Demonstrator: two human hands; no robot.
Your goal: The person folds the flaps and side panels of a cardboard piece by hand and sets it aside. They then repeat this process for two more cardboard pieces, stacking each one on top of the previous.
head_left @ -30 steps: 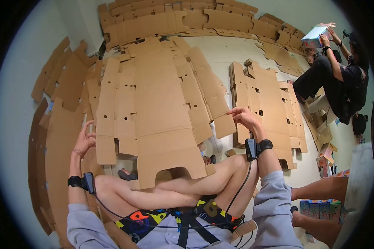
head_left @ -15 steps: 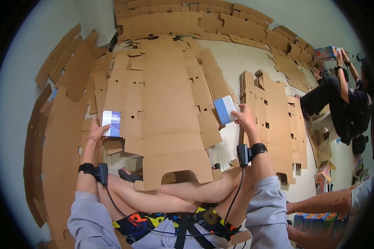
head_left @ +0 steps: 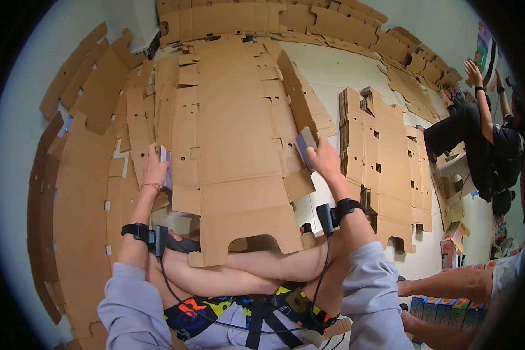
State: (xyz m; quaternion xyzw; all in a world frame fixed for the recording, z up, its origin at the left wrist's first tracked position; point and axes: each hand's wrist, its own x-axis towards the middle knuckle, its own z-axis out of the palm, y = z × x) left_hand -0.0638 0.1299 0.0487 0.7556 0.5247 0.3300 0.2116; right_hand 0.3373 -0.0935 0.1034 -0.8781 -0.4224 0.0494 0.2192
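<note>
1. A stack of flat cardboard lies just right of the right hand. More cut sheets lean along the far wall, and others cover the floor at the left.
2. At the far right a co-worker sits and holds a printed box overhead. Bright cartons stand in a row at the lower right, beside another person's limbs.
3. The blank lies flat in front of the person. Its near edge rests on the crossed legs and hides the feet.
4. The left hand is closed on the left flap and holds it upright, nearly edge-on to the camera.
5. The right hand grips the right flap, thumb one side and fingers the other, tilting it up off the blank.
6. The blank is brown, matte corrugated board. It is die-cut with square notches, round holes and an arched cut-out at the near edge.
7. The raised flaps show a blue and white printed face.
8. Each wrist wears a black band, with a thin cable running down to the waist.
</note>
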